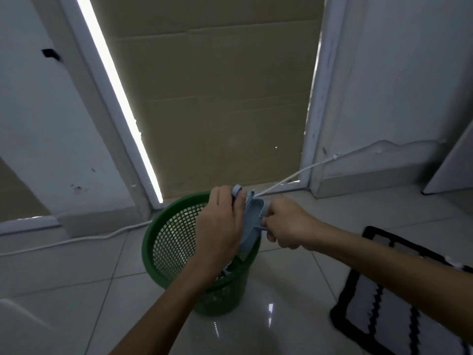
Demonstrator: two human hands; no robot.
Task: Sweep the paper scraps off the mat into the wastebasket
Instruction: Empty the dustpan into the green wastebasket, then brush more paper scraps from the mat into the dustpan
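Note:
A green mesh wastebasket [169, 242] stands on the tiled floor below a doorway. Over its right rim a pale blue dustpan [252, 221] is tipped steeply downward into the basket. My right hand [286, 224] is closed around the dustpan's handle. My left hand [220, 226] grips a pale blue hand brush whose looped handle end [236, 189] sticks up above my fingers; the bristles are hidden behind the hand. The black and white mat [378, 303] lies on the floor at the lower right. No paper scraps can be made out.
Cardboard [217, 98] fills the doorway behind the basket. A white cable [76, 240] runs along the floor at the left, and another [307, 169] slants to the right wall. A white object [20, 326] sits at the lower left corner.

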